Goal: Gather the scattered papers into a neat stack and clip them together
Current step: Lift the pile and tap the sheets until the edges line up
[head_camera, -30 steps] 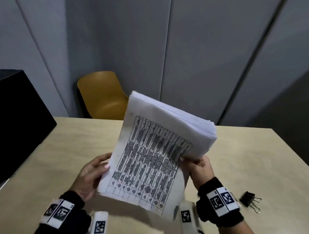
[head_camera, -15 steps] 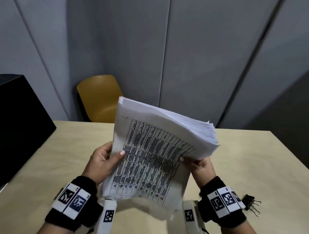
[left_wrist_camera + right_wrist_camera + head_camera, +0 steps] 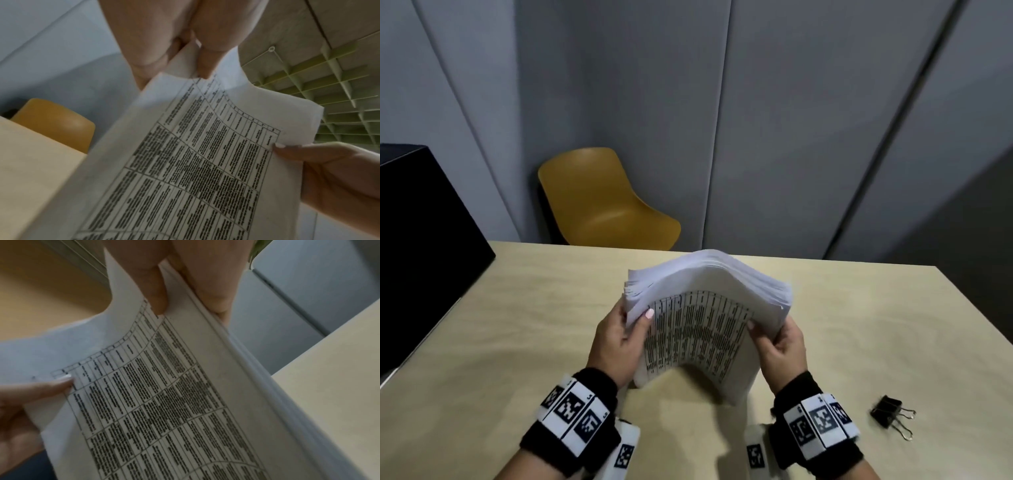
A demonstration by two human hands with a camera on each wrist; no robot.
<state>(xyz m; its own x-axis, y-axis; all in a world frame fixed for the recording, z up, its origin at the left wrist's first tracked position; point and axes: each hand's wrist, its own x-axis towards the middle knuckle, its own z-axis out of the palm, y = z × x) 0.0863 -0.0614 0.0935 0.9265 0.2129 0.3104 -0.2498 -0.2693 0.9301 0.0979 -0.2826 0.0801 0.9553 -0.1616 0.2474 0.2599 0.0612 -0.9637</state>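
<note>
Papers [image 3: 717, 301] are held as one thick stack above the table [image 3: 517, 308], stood on end with the lower edge raised off the wood and the upper part bowed over away from the person. A printed grid of dark text is borne on the near sheet, which is curved between the two sides. The stack's left edge is gripped by the left hand [image 3: 616, 342]: its thumb is laid on the printed face and the fingers are wrapped behind, as is confirmed in the left wrist view, where the edge is pinched between thumb and fingers [image 3: 207, 65]. The right edge is gripped by the right hand [image 3: 780, 346] in the same manner, with the thumb pressed on the print and the fingers curled round the back of the sheets, seen close in the right wrist view [image 3: 211, 293]. The sheet edges are not yet squared; at the top left they are fanned slightly. A clip [image 3: 892, 414] is lain on the table to the right of the right wrist, well apart from the stack and untouched. Marker bands are worn on both wrists. A chair [image 3: 602, 202] is stood behind the table's far edge, against grey wall panels, and a black box [image 3: 424, 240] is set at the left.
</note>
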